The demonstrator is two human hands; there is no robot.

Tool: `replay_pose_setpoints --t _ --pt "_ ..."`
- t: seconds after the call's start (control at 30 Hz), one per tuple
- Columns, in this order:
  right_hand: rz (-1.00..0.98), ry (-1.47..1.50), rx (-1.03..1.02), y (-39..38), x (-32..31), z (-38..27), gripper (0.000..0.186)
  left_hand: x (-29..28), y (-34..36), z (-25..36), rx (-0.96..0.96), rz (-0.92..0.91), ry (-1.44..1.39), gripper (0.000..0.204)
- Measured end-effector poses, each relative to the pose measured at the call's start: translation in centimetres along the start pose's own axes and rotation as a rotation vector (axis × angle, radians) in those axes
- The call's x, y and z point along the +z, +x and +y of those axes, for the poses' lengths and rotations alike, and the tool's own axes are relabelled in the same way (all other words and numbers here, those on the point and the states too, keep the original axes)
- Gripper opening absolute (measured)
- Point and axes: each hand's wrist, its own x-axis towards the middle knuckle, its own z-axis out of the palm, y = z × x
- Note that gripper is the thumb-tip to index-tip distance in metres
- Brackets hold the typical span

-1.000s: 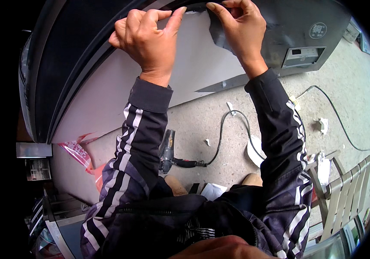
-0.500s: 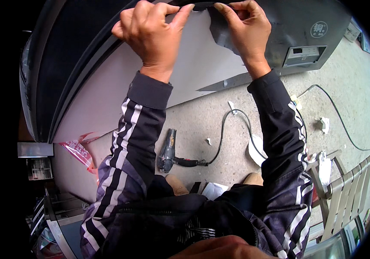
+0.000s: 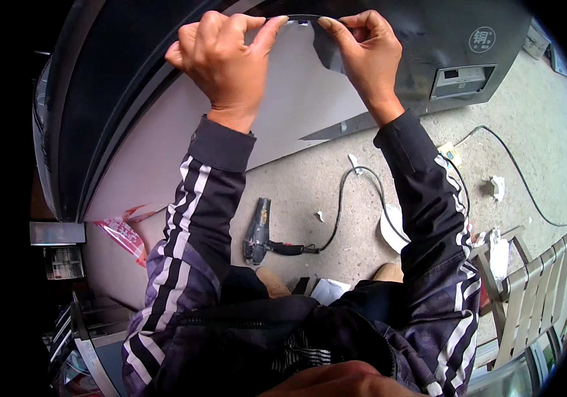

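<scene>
— Look, both hands are up at the top edge of that big dark appliance (image 3: 429,40). What do they hold?

— A thin dark film (image 3: 326,46), I think. The left hand (image 3: 224,63) pinches its upper edge between thumb and forefinger, the other fingers curled in. The right hand (image 3: 363,56) pinches the same edge just beside it, the fingertips pressed together on the film. So each grip is closed on the film, not spread.

— And how far is the work, in your opinion?

— It seems to me only the beginning. A small flap hangs loose under the right hand, lifted from the pale panel (image 3: 283,112). Whether the film is coming off or going on, I cannot tell. Most of the dark surface to the right looks untouched, so much is left.

— What lies on the floor?

— A heat gun (image 3: 258,233) on the concrete floor (image 3: 548,132), well below the hands, with its black cable (image 3: 343,198) curling away. Nobody holds it now. Some white paper scraps (image 3: 495,186) are scattered near, and a wooden slatted chair (image 3: 534,291) stands at the right. A red plastic bag (image 3: 121,231) lies at the left, by the panel.

— So the tool waits there.

— Yes, it lies apart from both hands.
</scene>
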Motion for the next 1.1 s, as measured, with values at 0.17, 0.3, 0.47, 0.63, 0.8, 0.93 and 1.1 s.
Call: replay_pose_setpoints --t 0.17,0.3,0.47,0.63,0.8,0.93,1.1 --pt "0.064 -0.02 0.102 1.5 0.8 -2.5 0.029 -0.3 1.0 -0.5 0.071 0.013 0.059 0.029" --pt "0.024 -0.084 0.077 0.7 0.5 -2.2 0.029 -0.5 0.5 -0.6 0.069 -0.025 0.073 0.028" --pt "-0.004 -0.099 0.072 -1.0 0.7 -0.4 0.031 -0.3 0.0 -0.3 0.023 -0.03 0.039 0.027" --pt "-0.019 -0.159 -0.046 -0.8 0.9 0.5 0.029 -0.6 0.1 -0.9 0.018 -0.02 0.011 0.028" --pt "-0.012 -0.014 -0.06 1.4 1.4 -1.7 0.028 -1.0 0.6 -1.5 0.014 0.065 0.046 0.027" --pt "0.026 -0.1 -0.007 2.0 1.3 -3.9 0.03 -0.9 0.4 -1.4 0.004 0.072 0.04 0.028" --pt "0.008 -0.147 -0.034 2.3 1.4 -4.5 0.031 -0.6 -0.7 -1.8 -0.044 0.047 -0.001 0.027"
